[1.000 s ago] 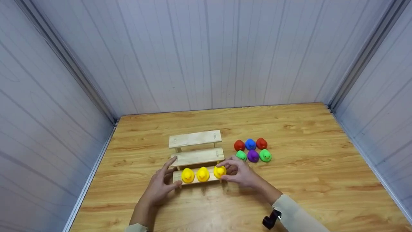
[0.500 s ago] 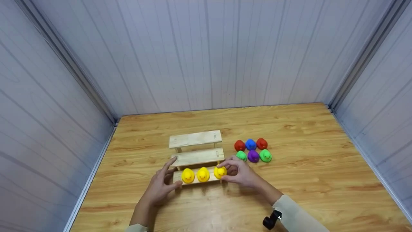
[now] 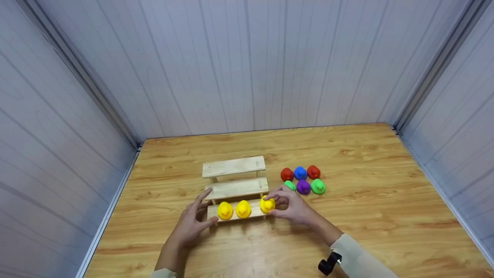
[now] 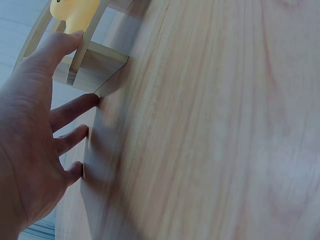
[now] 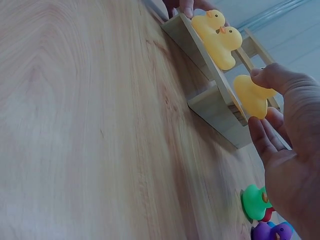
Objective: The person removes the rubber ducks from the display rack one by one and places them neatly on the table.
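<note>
A three-tier wooden stand (image 3: 236, 190) is on the table, with two yellow rubber ducks, the left one (image 3: 225, 210) and the middle one (image 3: 243, 209), side by side on its lowest step. At the right end of that step, my right hand (image 3: 295, 206) pinches a third yellow duck (image 5: 252, 95) between thumb and fingers. My left hand (image 3: 192, 222) spans the stand's left end with spread fingers. Its thumb (image 4: 60, 47) touches the lowest step's front edge, and its index finger lies at the middle step. The lower fingertips reach down by the tabletop in the left wrist view.
Right of the stand sit several more ducks in two rows: red (image 3: 286, 174), blue (image 3: 300, 173) and another red (image 3: 313, 172) behind, green (image 3: 289, 186), purple (image 3: 303, 187) and another green (image 3: 318, 186) in front. Pale panel walls (image 3: 247, 69) enclose the wooden table (image 3: 366, 185).
My right hand has shifted slightly to the right with the pinched duck, widening the gap to the middle duck. The left hand has stayed in place.
</note>
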Demonstrator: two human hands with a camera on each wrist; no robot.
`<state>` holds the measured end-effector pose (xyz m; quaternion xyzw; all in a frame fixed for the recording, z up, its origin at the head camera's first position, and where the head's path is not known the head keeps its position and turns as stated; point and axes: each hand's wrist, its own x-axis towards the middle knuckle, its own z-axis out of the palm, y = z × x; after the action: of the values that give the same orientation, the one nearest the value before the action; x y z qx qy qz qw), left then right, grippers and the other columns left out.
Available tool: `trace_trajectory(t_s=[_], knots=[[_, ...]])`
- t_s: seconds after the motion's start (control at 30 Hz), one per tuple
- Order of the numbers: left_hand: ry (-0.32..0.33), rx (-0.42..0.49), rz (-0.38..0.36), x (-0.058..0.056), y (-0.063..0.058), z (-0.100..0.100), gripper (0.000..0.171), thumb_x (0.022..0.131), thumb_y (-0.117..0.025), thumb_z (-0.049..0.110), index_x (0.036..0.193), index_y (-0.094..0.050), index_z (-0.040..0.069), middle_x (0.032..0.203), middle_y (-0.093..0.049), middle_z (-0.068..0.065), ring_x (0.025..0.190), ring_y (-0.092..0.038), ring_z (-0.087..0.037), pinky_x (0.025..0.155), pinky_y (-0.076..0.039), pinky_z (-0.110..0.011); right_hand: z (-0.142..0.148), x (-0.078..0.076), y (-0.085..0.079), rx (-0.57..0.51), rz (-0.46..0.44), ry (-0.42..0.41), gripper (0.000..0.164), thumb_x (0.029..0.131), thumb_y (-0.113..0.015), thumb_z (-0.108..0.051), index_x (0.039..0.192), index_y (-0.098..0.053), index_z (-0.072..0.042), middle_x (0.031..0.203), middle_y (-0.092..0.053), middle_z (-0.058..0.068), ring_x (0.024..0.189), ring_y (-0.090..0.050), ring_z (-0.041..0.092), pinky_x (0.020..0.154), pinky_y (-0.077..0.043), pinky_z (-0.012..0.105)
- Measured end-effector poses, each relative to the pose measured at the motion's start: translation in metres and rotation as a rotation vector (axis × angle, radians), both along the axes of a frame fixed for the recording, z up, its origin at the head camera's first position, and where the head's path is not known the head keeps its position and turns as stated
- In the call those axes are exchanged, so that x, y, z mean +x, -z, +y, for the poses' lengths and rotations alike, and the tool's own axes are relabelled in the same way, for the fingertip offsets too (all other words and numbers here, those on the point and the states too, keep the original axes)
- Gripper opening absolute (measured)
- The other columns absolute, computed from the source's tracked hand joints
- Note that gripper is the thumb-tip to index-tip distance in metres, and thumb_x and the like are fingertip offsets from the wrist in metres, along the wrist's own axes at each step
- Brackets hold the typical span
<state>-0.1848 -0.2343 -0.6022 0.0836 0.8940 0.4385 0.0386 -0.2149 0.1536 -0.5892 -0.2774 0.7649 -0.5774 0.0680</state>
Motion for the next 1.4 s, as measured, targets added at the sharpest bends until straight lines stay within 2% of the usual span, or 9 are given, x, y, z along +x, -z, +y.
trace_trajectory(t_s=[0.4, 0.77, 0.97, 1.1, 1.4], knots=[[0.008, 0.000, 0.004, 0.000, -0.001, 0.000, 0.093, 0.097, -0.090, 0.038, 0.175, -0.039, 0.037, 0.156, -0.070, -0.023, 0.153, -0.056, -0.050, 0.129, -0.028, -0.083, 0.017, 0.000, 0.005, -0.029, 0.025, 0.025, 0.034, 0.095, -0.087, -0.001, 0.128, -0.079, 0.003, 0.130, -0.065, 0.029, 0.109, -0.063, 0.004, 0.094, -0.064, 0.022], [0.014, 0.015, 0.016, -0.001, 0.000, -0.001, 0.093, 0.098, -0.090, 0.039, 0.175, -0.038, 0.037, 0.164, -0.063, -0.024, 0.150, -0.064, -0.046, 0.131, -0.024, -0.083, 0.038, 0.002, 0.006, 0.011, 0.030, 0.082, 0.032, 0.098, -0.086, -0.005, 0.128, -0.078, 0.003, 0.127, -0.065, 0.026, 0.109, -0.063, 0.005, 0.095, -0.062, 0.022], [0.012, 0.010, 0.009, 0.000, -0.001, -0.001, 0.093, 0.098, -0.090, 0.040, 0.175, -0.038, 0.038, 0.162, -0.065, -0.023, 0.152, -0.061, -0.049, 0.132, -0.023, -0.084, 0.048, 0.005, 0.004, 0.019, 0.007, 0.117, 0.033, 0.097, -0.087, -0.004, 0.128, -0.078, 0.002, 0.125, -0.063, 0.022, 0.110, -0.062, 0.005, 0.097, -0.060, 0.021], [0.007, 0.002, -0.004, 0.001, -0.001, -0.001, 0.092, 0.099, -0.089, 0.041, 0.175, -0.038, 0.038, 0.160, -0.067, -0.022, 0.153, -0.058, -0.051, 0.130, -0.024, -0.086, 0.053, 0.006, 0.005, 0.024, -0.001, 0.135, 0.032, 0.098, -0.086, -0.005, 0.128, -0.078, 0.002, 0.124, -0.062, 0.022, 0.109, -0.061, 0.004, 0.098, -0.060, 0.022], [0.012, -0.006, 0.006, 0.001, -0.001, 0.001, 0.092, 0.099, -0.089, 0.041, 0.175, -0.038, 0.037, 0.160, -0.067, -0.023, 0.151, -0.060, -0.051, 0.129, -0.029, -0.086, 0.062, 0.010, 0.015, 0.037, -0.009, 0.141, 0.033, 0.096, -0.087, -0.002, 0.128, -0.079, 0.002, 0.123, -0.063, 0.022, 0.107, -0.060, 0.004, 0.095, -0.060, 0.020]])
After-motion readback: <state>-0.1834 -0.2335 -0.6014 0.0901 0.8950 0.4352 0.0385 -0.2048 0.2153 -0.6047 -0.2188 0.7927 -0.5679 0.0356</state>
